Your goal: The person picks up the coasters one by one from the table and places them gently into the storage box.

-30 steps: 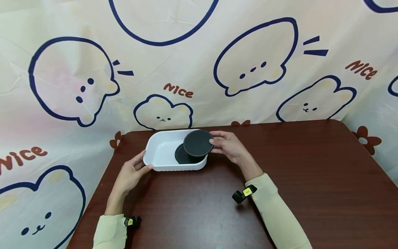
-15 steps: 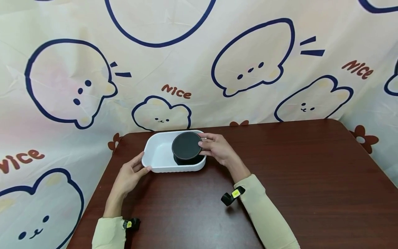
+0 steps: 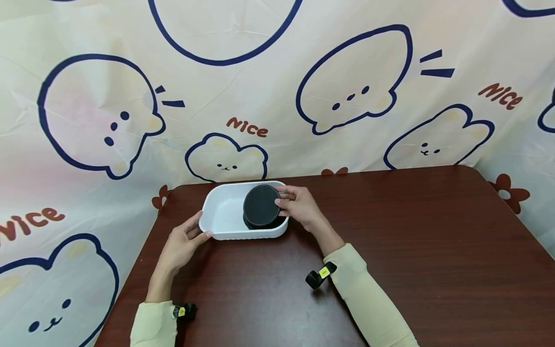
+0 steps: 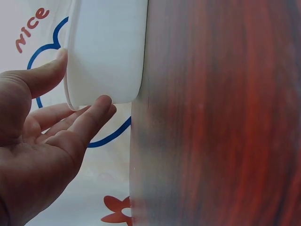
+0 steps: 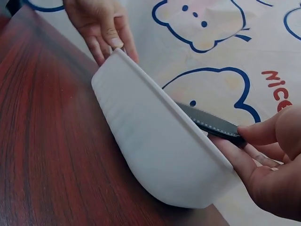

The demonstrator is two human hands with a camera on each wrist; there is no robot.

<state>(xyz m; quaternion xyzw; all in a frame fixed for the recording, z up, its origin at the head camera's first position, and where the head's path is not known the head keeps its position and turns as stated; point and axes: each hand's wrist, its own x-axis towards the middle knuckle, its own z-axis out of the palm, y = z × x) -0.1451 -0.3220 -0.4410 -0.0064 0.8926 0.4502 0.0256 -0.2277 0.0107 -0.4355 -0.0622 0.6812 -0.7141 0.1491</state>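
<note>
A white plastic tray [image 3: 223,212] with rounded corners stands near the table's back edge. My left hand [image 3: 181,245] holds its left end, thumb over the rim and fingers against the outer wall. A round black coaster [image 3: 261,206], stitched around its edge in the right wrist view, is pinched between the thumb and fingers of my right hand [image 3: 303,208]. It is tilted over the tray's right half. Beneath it, mostly hidden, lies another dark round piece [image 3: 275,223]. Seen from the right wrist, the held coaster [image 5: 216,126] pokes up past the tray's rim.
The dark reddish-brown wooden table [image 3: 412,250] spreads to the right and front of the tray. A pale cloth [image 3: 277,91] printed with blue-outlined cartoon figures hangs right behind the table. Each sleeve carries a small black wrist camera [image 3: 321,275].
My right hand has carried the black coaster leftward and lower, from the tray's right rim to over the dark piece inside. My left hand has kept its hold on the tray.
</note>
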